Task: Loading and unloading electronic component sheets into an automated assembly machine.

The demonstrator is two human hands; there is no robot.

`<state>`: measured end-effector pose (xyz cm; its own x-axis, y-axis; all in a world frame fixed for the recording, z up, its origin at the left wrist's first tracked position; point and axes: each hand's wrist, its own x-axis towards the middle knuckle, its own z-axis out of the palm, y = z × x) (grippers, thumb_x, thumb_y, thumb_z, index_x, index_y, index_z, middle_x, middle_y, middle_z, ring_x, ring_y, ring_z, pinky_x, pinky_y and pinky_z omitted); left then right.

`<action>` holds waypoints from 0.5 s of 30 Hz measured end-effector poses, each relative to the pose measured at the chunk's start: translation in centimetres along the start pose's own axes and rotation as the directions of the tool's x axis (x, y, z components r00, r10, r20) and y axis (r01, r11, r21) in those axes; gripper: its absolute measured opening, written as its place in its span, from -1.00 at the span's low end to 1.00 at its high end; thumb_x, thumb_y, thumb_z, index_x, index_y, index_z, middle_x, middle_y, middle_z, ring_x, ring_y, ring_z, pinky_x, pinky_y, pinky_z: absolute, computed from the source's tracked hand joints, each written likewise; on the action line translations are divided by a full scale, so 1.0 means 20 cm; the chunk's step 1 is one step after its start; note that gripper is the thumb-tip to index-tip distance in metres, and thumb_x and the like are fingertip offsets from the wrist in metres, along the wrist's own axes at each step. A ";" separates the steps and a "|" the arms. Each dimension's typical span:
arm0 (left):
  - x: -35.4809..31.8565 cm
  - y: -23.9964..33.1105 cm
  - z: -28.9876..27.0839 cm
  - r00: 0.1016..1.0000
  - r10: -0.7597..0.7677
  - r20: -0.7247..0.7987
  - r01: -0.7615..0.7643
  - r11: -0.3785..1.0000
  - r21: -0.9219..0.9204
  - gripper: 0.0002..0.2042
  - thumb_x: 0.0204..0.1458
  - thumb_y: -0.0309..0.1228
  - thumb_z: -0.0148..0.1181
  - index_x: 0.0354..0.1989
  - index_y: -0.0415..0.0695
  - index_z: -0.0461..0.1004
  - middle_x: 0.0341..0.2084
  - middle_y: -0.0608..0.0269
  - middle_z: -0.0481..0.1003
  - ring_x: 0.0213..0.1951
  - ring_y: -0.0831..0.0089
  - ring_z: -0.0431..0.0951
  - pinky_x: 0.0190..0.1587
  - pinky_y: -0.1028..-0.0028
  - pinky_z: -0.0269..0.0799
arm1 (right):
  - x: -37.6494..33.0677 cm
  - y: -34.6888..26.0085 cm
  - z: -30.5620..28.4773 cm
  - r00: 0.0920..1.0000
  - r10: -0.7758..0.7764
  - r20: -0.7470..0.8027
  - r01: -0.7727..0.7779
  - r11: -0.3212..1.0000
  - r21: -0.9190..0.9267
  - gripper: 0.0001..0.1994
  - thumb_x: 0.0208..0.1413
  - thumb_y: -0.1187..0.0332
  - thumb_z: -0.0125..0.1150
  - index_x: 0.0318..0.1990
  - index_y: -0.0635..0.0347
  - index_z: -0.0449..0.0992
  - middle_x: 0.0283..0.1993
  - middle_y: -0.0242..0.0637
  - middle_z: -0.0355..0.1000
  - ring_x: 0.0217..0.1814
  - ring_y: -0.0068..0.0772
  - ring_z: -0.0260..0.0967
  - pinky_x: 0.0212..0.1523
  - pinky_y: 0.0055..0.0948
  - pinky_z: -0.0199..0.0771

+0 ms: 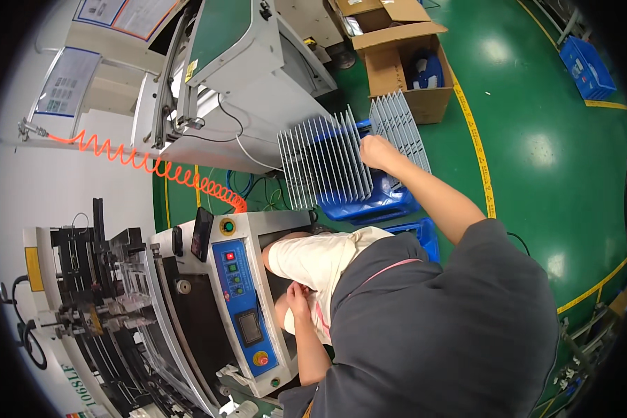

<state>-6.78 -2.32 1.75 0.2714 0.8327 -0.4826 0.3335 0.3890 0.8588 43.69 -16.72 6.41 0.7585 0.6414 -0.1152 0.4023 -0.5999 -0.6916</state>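
My right hand (377, 152) is closed in a fist at a rack of upright grey slats (331, 164), between its longer row and a second group of slats (400, 125). What its fingers hold, if anything, is hidden. The slats stand in and over a blue plastic crate (369, 202). Low by my thighs, my left hand (298, 301) rests with its fingers curled in. I cannot make out anything between them. Beside it is the blue control panel (246, 303) of a machine, with buttons, a small screen and a red knob.
The machine (146, 313) with metal arms fills the left side. A coiled orange air hose (167, 171) runs above it. Farther off stand a grey machine cabinet (251, 111) and an open cardboard box (432, 101). Yellow tape (475, 132) marks the green floor; a blue bin (586, 68) sits far right.
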 end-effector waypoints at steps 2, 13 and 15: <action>0.01 -0.01 -0.02 1.000 -0.005 0.008 0.004 1.000 0.012 -0.77 0.31 -0.33 -0.03 -0.05 -0.24 0.41 -0.34 0.28 0.50 -0.37 0.56 0.45 -0.28 0.58 0.42 | 0.00 -0.02 -0.01 1.000 0.009 0.009 -0.009 1.000 0.010 -0.78 -0.05 0.46 0.02 -0.43 0.46 0.57 -0.32 0.31 0.47 -0.16 0.27 0.48 -0.09 0.01 0.49; 0.03 -0.02 -0.03 0.996 -0.037 0.078 0.038 0.999 -0.005 -0.78 0.32 -0.34 -0.05 -0.04 -0.23 0.40 -0.27 0.27 0.51 -0.32 0.56 0.46 -0.24 0.58 0.43 | -0.14 -0.06 -0.17 0.997 -0.048 -0.060 0.049 0.999 0.007 -0.72 0.08 0.23 0.18 -0.34 0.34 0.53 -0.33 0.16 0.50 -0.19 0.22 0.47 -0.13 0.02 0.46; -0.01 0.00 -0.01 0.998 -0.017 0.055 0.017 1.000 -0.005 -0.79 0.32 -0.35 -0.05 -0.05 -0.22 0.40 -0.27 0.27 0.51 -0.32 0.56 0.46 -0.25 0.58 0.43 | -0.19 -0.06 -0.33 0.993 -0.045 -0.109 0.049 0.998 0.032 -0.71 0.03 0.19 0.28 -0.29 0.27 0.48 -0.32 0.08 0.51 -0.19 0.18 0.47 -0.15 -0.01 0.45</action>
<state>-7.02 -2.40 1.96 0.3147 0.8031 -0.5060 0.3333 0.4056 0.8511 43.65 -21.69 12.38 0.7908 0.6120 -0.0057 0.4222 -0.5521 -0.7190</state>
